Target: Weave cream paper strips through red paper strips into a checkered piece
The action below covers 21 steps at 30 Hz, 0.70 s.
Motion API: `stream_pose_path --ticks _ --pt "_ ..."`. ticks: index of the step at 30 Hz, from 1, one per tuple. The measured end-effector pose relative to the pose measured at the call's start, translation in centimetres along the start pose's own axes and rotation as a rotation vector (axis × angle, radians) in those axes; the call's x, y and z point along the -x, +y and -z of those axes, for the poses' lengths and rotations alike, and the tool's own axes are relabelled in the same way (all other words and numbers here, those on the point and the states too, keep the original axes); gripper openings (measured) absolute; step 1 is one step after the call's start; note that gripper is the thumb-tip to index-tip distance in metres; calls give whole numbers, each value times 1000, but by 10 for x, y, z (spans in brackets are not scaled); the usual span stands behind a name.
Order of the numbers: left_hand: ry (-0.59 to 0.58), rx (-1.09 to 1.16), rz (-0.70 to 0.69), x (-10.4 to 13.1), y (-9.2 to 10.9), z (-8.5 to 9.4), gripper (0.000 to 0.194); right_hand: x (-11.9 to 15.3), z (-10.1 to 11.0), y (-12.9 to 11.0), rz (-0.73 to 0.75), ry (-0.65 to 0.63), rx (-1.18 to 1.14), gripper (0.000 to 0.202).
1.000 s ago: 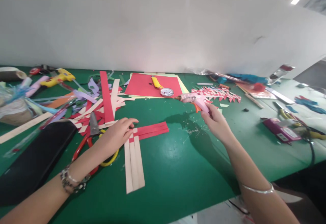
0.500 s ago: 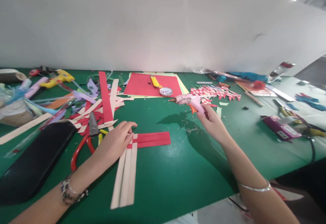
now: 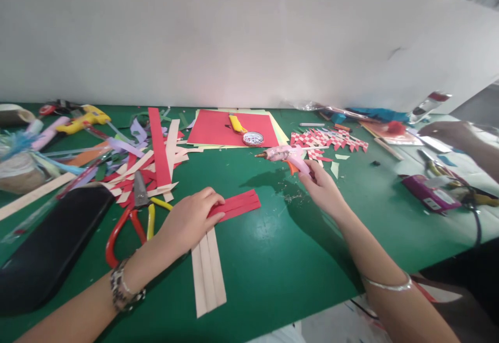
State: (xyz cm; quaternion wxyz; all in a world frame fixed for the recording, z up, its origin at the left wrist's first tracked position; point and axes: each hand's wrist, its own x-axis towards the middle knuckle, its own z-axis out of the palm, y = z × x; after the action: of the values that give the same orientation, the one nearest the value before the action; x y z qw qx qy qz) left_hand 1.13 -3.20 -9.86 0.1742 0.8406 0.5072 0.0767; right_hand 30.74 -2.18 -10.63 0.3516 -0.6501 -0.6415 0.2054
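Observation:
My left hand (image 3: 197, 215) is closed on a woven piece of paper strips, at the corner where its red strips (image 3: 241, 203) cross its cream strips (image 3: 208, 275). The red ends point right, while the cream ends hang toward the front of the table. My fingers cover the woven corner. In my right hand (image 3: 322, 184) is a pink hot glue gun (image 3: 286, 155), held by its handle with the nozzle pointing left and the orange trigger showing below. The gun is above the table, apart from the strips. Scissors (image 3: 140, 197) with red and yellow handles lie just left of my left hand.
Red paper sheets (image 3: 202, 127) bear a yellow cutter (image 3: 236, 123) and a round dish (image 3: 252, 139). Loose strips (image 3: 158, 145), a yellow glue gun (image 3: 88, 119) and a black case (image 3: 62, 244) lie left. Checkered woven pieces (image 3: 329, 137) and a purple box (image 3: 429, 193) lie right. Another person's hand (image 3: 448, 132) reaches in.
My left hand has moved right and taken hold of the strips, turning the piece so the cream ends swing right. The glue gun stays nearly still. Another person's hand has appeared at the right.

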Motion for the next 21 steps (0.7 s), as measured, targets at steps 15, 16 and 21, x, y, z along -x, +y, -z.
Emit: stream_pose_path --ticks 15,16,21 --pt "36 232 10 4 -12 4 25 0 1 -3 -61 25 -42 27" --pt "58 254 7 6 -14 4 25 0 1 -4 -60 26 -38 27" --pt "97 334 47 14 -21 4 25 2 -1 -8 -40 23 0 31"
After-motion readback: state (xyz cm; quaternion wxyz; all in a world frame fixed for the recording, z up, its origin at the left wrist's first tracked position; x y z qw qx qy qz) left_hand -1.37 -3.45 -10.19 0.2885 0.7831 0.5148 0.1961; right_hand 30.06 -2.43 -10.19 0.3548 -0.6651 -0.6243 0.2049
